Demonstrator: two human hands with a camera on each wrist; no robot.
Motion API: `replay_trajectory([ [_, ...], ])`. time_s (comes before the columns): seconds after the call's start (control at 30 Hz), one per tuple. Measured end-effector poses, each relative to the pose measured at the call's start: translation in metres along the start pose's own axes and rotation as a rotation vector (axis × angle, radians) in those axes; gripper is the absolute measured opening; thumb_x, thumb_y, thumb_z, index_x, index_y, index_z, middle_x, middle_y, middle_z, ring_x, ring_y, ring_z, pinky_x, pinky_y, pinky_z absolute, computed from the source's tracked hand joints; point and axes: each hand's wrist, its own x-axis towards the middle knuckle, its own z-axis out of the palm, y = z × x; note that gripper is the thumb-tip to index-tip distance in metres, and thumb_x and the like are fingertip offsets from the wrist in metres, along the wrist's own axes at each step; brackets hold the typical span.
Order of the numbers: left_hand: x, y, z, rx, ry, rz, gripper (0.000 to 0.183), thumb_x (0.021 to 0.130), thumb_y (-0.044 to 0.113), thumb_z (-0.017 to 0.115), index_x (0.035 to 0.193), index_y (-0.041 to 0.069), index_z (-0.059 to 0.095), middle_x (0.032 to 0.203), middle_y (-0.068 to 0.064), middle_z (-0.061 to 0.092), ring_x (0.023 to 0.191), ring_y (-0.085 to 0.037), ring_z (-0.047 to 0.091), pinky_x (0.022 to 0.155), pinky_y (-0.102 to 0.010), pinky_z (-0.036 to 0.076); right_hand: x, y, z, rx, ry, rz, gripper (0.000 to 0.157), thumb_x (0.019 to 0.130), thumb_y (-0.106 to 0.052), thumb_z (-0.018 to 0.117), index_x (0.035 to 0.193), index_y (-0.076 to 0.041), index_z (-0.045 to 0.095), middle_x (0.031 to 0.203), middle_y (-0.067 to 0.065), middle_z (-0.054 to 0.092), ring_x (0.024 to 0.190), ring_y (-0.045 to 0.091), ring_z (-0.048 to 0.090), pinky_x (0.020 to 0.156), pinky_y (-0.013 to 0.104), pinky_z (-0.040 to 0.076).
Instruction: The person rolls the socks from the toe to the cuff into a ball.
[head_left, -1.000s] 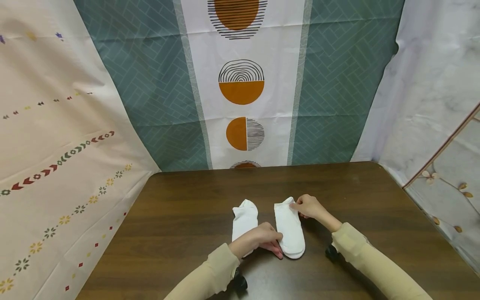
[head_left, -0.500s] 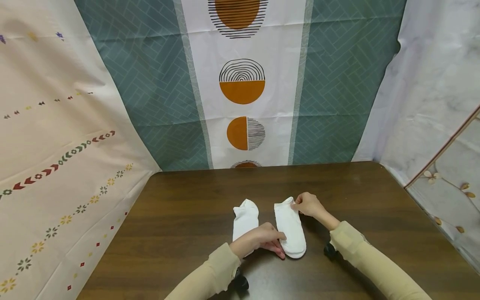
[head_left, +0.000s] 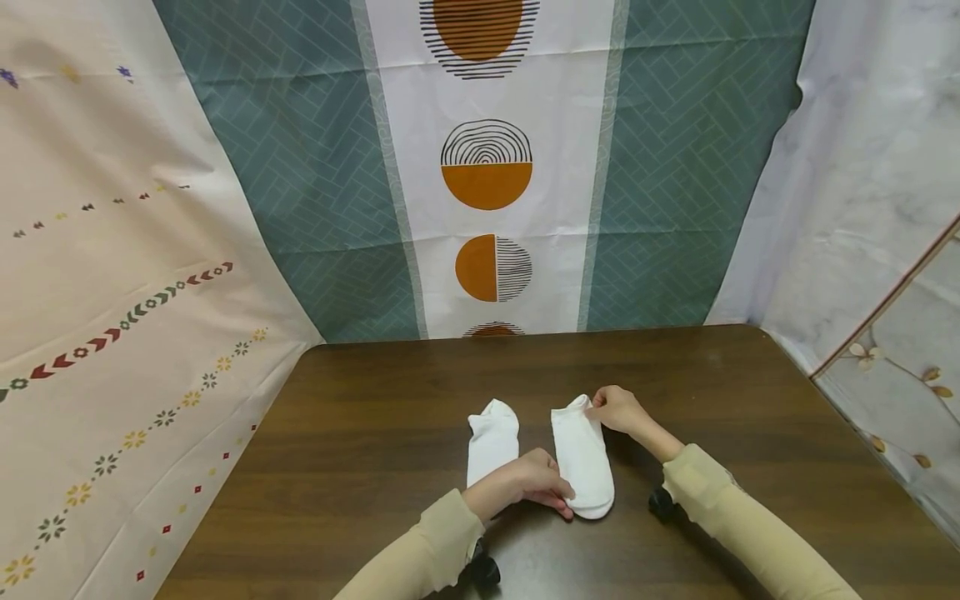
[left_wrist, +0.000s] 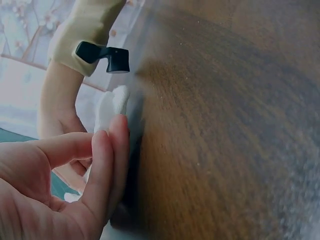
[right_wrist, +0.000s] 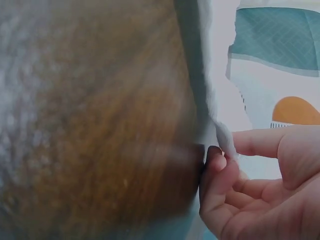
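Note:
Two white socks lie on the brown table. The right-hand sock (head_left: 583, 462) is flat, its opening at the far end and its toe toward me. My left hand (head_left: 534, 482) pinches its left edge near the toe; in the left wrist view the thumb and fingertips (left_wrist: 118, 131) meet at the white fabric (left_wrist: 112, 102). With thumb and fingers my right hand (head_left: 618, 410) grips the sock's far right corner, and the right wrist view shows the fabric edge (right_wrist: 226, 140) between them. The left-hand sock (head_left: 492, 442) lies alongside, its near part hidden under my left hand and wrist.
The brown wooden table (head_left: 360, 467) extends around both socks. A green and white patterned cloth (head_left: 495, 250) hangs behind its far edge. Patterned cloths hang at the left (head_left: 135, 292) and right (head_left: 862, 208). Each wrist wears a black camera (head_left: 483, 571).
My left hand has slid slightly along the right-hand sock's edge toward the toe. My right hand keeps its grip on the far corner, and the socks lie nearly as before.

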Motion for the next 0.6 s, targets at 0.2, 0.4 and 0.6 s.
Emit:
replay_trajectory([
  [0.2,-0.0018,-0.0006,0.0003,-0.005,0.009,0.013,0.022,0.080,-0.006,0.066,0.063,0.003,0.056,0.071,-0.027,0.069,0.052,-0.010,0.064,0.049,-0.014,0.049,-0.0009,-0.0005,0.0009,0.037,-0.013,0.030,0.015,0.081,-0.014,0.067,0.079,-0.002,0.059,0.069,0.004,0.054,0.063,0.016,0.050,0.055,0.026,0.040],
  [0.4,-0.0008,-0.0029,-0.0001,-0.026,-0.028,0.048,0.021,0.082,-0.006,0.062,0.065,0.004,0.056,0.057,-0.008,0.063,0.052,-0.009,0.062,0.051,-0.014,0.050,-0.0015,-0.0041,0.0001,0.079,-0.016,0.054,0.012,0.080,-0.011,0.064,0.082,0.001,0.062,0.072,0.006,0.059,0.057,0.013,0.056,0.054,0.025,0.049],
  [0.6,0.0019,-0.0056,0.0009,-0.031,-0.043,0.082,0.013,0.082,-0.008,0.059,0.071,0.000,0.060,0.080,-0.031,0.069,0.067,-0.026,0.071,0.058,-0.020,0.055,-0.0034,-0.0065,-0.0012,0.106,-0.004,0.038,0.010,0.080,-0.008,0.061,0.083,0.002,0.061,0.080,0.010,0.060,0.061,0.014,0.056,0.057,0.027,0.053],
])
